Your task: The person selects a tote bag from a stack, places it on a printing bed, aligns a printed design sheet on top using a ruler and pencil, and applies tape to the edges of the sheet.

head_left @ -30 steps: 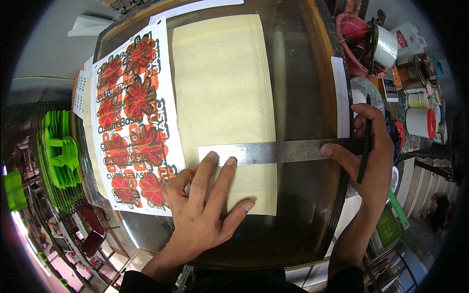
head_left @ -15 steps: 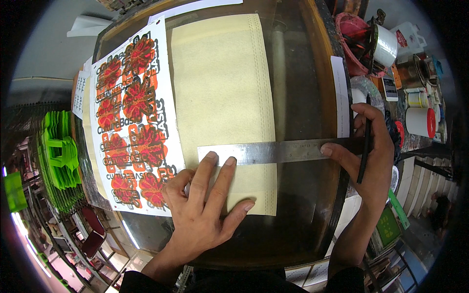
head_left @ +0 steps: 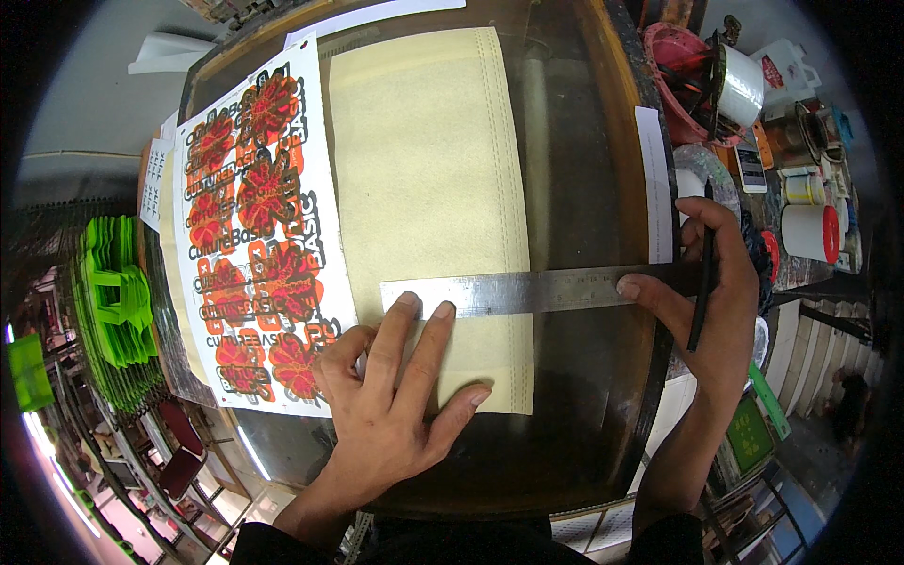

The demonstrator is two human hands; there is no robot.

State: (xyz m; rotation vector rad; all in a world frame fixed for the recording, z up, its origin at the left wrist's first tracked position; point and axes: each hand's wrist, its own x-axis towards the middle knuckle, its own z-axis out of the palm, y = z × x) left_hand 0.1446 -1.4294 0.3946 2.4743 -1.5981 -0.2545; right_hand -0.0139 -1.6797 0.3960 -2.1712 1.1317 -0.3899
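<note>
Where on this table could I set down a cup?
The table is bare between the beige cloth and white paper strip, above the ruler, and below the ruler, right of the cloth. Crowded: the left, under the printed sheet, and beyond the right edge, around the pink basin.

Pink tub [head_left: 670, 40], probably a phone [head_left: 750, 169] nearby

Left sleeve [head_left: 275, 544] and right sleeve [head_left: 669, 541] were black, as was the torso garment [head_left: 461, 544]. Left hand [head_left: 391, 405] and right hand [head_left: 720, 320] were bare.
</note>
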